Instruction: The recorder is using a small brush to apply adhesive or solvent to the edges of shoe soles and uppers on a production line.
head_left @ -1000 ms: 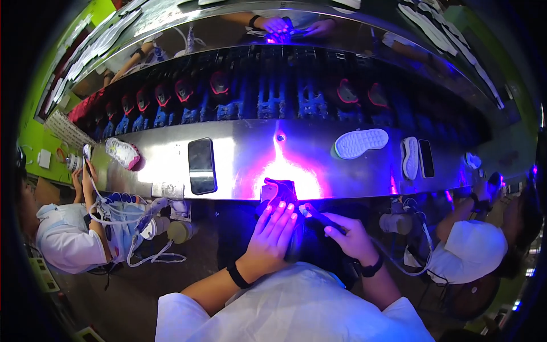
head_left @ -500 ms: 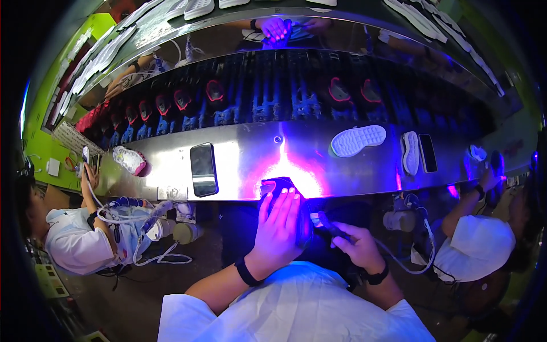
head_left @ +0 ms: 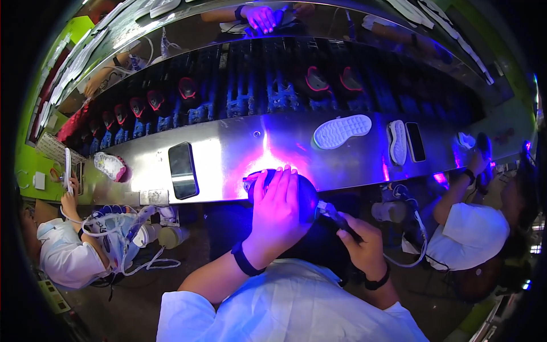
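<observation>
A dark, rounded shoe upper (head_left: 308,200) is at the near edge of the metal bench, under a pink-violet glow. My left hand (head_left: 276,212) lies across its top, fingers long and close together, gripping it; the thumb side and underside of the grip are hidden. From the right, my right hand (head_left: 363,246) holds a black-handled brush (head_left: 345,223) in closed fingers. The brush's pale head touches or nearly touches the upper's right side; I cannot tell which. Left of my left hand, a black phone (head_left: 183,171) rests on the bench.
White soles (head_left: 342,132) and another phone (head_left: 415,141) lie on the bench at right. A white-and-pink shoe (head_left: 110,165) is at left. Beyond runs a dark rack or conveyor (head_left: 245,97) carrying red-edged dark uppers (head_left: 187,88). Co-workers sit at left (head_left: 71,248) and right (head_left: 470,240).
The whole view has shifted, so the bench things appear farther left and slightly higher. The upper shows more of its rounded right side, and the brush head sits a little higher against it.
</observation>
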{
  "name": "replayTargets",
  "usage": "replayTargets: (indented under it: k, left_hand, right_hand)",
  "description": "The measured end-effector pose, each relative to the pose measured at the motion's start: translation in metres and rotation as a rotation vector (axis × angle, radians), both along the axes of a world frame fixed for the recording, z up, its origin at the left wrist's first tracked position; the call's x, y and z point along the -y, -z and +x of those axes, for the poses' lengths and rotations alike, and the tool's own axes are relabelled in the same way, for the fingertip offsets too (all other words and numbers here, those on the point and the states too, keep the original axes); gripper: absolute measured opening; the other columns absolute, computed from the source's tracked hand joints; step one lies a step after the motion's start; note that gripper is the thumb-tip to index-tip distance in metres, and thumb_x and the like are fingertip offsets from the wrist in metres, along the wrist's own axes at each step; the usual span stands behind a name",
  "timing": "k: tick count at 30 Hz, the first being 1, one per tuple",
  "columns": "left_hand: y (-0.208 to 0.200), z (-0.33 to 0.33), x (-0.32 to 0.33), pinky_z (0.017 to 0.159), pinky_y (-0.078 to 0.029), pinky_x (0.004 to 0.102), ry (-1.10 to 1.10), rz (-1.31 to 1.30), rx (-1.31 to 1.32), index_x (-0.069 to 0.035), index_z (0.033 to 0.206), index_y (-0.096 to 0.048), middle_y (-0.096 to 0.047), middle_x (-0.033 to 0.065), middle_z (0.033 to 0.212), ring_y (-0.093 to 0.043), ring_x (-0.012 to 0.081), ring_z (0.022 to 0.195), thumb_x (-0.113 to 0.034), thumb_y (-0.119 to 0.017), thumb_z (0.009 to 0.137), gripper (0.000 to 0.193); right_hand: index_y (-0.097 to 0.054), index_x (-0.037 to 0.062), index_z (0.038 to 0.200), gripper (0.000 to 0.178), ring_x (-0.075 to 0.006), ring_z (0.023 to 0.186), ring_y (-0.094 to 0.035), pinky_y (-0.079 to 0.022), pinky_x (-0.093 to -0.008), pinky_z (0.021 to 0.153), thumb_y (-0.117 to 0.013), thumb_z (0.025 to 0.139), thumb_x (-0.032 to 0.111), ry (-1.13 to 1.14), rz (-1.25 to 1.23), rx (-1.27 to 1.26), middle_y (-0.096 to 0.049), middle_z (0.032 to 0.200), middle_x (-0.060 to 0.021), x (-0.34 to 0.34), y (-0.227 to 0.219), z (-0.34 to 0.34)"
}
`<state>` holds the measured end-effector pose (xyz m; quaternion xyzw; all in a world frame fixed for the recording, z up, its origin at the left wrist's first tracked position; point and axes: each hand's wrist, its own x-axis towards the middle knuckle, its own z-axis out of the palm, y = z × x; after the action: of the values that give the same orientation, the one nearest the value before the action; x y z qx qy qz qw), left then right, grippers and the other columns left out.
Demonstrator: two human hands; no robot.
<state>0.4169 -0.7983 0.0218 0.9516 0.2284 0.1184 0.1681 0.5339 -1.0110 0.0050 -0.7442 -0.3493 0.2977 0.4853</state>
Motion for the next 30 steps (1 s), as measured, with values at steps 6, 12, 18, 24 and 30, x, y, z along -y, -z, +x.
replayTargets:
  k: [6,12,18,24,30]
  left_hand:
    - [0.003,0.012,-0.025,0.123,-0.029,0.0608,0.006,-0.120,-0.008,0.006,0.139,-0.058,-0.065,0.0270,0.139,-0.062,0.0387,0.134,-0.026,-0.088,0.070,0.081]
    - [0.000,0.013,-0.058,0.122,-0.031,0.0619,0.075,-0.221,-0.026,0.008,0.142,-0.054,-0.062,0.0255,0.141,-0.057,0.0400,0.138,-0.035,-0.089,0.069,0.091]
    - [-0.003,0.002,-0.083,0.112,-0.044,0.0552,0.075,-0.194,-0.171,-0.004,0.160,-0.038,-0.062,0.0190,0.136,-0.062,0.0390,0.124,-0.028,-0.087,0.077,0.100]
    - [0.003,-0.029,-0.104,0.089,-0.057,0.0476,0.125,-0.200,-0.247,-0.006,0.162,-0.036,-0.064,0.0175,0.122,-0.066,0.0378,0.106,-0.021,-0.083,0.080,0.095]
    - [-0.006,-0.044,-0.090,0.100,-0.056,0.0488,0.083,-0.499,-0.228,-0.004,0.158,-0.041,-0.066,0.0225,0.129,-0.067,0.0421,0.115,-0.025,-0.094,0.073,0.103]
  right_hand:
    - [-0.072,0.0084,0.133,0.042,-0.0237,0.065,-0.058,-0.048,-0.0341,0.062,-0.079,0.091,0.007,-0.093,-0.094,0.168,-0.064,0.083,-0.0099,-0.028,-0.027,0.035]
    - [-0.073,0.0076,0.131,0.043,-0.0296,0.073,-0.066,-0.052,-0.0375,0.067,-0.078,0.089,0.005,-0.144,-0.038,0.320,-0.070,0.093,-0.0148,-0.061,-0.020,0.054]
    - [-0.070,0.0052,0.135,0.041,-0.0204,0.076,-0.067,-0.053,-0.0319,0.072,-0.075,0.094,0.007,-0.050,-0.059,0.256,-0.073,0.096,-0.0128,-0.083,0.003,0.048]
    - [-0.063,-0.0028,0.142,0.046,-0.0129,0.090,-0.068,-0.055,-0.0292,0.081,-0.074,0.099,0.008,0.030,-0.013,-0.570,-0.077,0.108,-0.0094,-0.076,0.055,0.029]
    - [-0.069,-0.0019,0.136,0.041,-0.0226,0.107,-0.072,-0.053,-0.0362,0.097,-0.076,0.097,0.009,-0.028,0.057,-0.306,-0.077,0.117,-0.0138,-0.082,0.022,0.056]
